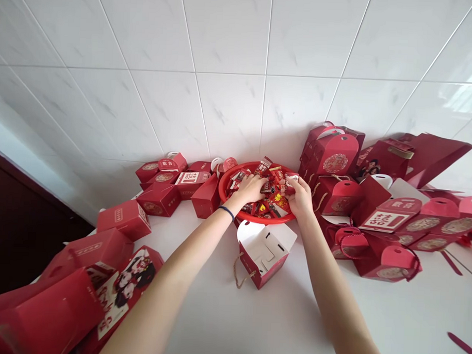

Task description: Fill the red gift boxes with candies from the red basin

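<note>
Both my hands reach into a round red tray (225,183) heaped with small red wrapped sweets (277,203). My left hand (250,188) lies curled over the sweets on the tray's left side, fingers bent down into the pile. My right hand (299,196) is closed round several sweets at the tray's right side. Just in front of the tray stands an open red gift box (265,253) with white flaps up and a rope handle hanging at its left.
Closed red gift boxes (160,197) lie in a row to the left along the white tiled wall. More boxes with handles (389,216) are piled to the right. Flat red boxes and a printed bag (123,289) lie at the near left. A dark floor drops off at the far left.
</note>
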`<state>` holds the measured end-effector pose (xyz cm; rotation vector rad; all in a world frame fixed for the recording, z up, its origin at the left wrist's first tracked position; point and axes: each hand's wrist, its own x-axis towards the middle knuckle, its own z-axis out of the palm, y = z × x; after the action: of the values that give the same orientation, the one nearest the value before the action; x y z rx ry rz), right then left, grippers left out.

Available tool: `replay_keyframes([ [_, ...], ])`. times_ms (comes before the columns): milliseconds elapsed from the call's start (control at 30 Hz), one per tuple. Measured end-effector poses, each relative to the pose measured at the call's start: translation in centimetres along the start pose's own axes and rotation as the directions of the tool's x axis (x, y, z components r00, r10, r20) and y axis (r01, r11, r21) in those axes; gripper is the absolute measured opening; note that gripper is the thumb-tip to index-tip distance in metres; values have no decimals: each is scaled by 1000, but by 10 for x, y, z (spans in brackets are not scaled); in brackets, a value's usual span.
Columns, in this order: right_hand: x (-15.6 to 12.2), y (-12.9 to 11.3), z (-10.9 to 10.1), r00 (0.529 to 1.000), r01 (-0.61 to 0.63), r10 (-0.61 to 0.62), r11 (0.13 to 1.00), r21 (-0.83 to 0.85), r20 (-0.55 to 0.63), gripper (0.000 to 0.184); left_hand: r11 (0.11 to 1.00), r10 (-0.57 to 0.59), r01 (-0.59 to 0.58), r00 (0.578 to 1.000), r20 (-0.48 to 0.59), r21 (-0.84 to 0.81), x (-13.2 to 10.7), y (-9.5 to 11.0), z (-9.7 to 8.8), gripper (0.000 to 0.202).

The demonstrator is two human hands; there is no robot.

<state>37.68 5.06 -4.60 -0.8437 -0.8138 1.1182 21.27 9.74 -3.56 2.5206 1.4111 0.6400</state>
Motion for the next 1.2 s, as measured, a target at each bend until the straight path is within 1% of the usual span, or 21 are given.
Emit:
replay_keyframes([
  [67,0,-1,1,1000,-18,18,1000,13,-1,34,999,-20,20,1000,-15,-33,4,-1,3,29],
  [133,0,-1,1,999,-34,35,999,25,-6,34,995,-52,47,997,-60,-86,5,-4,4,23],
  [233,1,-1,1,998,-60,60,997,45,0,34,979,-93,64,985,-144,-194,3,-10,3,26],
  [367,3,-1,1,995,-96,96,993,63,17,34,938,-112,26,966,-234,-344,-2,-13,3,25],
  [467,4,0,1,994,-112,111,991,78,13,32,906,-149,16,947,-285,-422,-2,-14,3,27],
  [667,7,4,0,991,-131,133,985,112,-6,26,838,-233,29,922,-310,-544,-1,-19,3,30],
  [800,6,4,0,991,-134,134,984,113,10,26,797,-258,18,914,-313,-604,-3,-17,0,34],
  [867,5,2,1,990,-137,134,985,103,36,27,778,-238,-11,920,-312,-628,-3,-14,-2,33],
  [900,4,1,2,990,-139,135,986,97,51,27,763,-211,-36,930,-300,-646,-3,-11,-2,33],
  [967,2,-1,3,987,-144,137,986,84,79,29,727,-125,-88,958,-257,-681,-1,-6,-1,38],
  [1033,1,-2,4,986,-145,138,987,74,94,32,703,-35,-147,970,-240,-696,2,2,1,37],
  [1100,0,-1,4,987,-139,132,988,71,92,35,695,5,-208,958,-285,-688,6,10,2,26],
  [1167,1,0,4,990,-125,119,989,77,78,38,672,7,-258,940,-342,-694,12,18,4,18],
  [1200,1,1,3,992,-116,110,990,83,69,39,657,13,-270,938,-347,-704,15,21,4,16],
])
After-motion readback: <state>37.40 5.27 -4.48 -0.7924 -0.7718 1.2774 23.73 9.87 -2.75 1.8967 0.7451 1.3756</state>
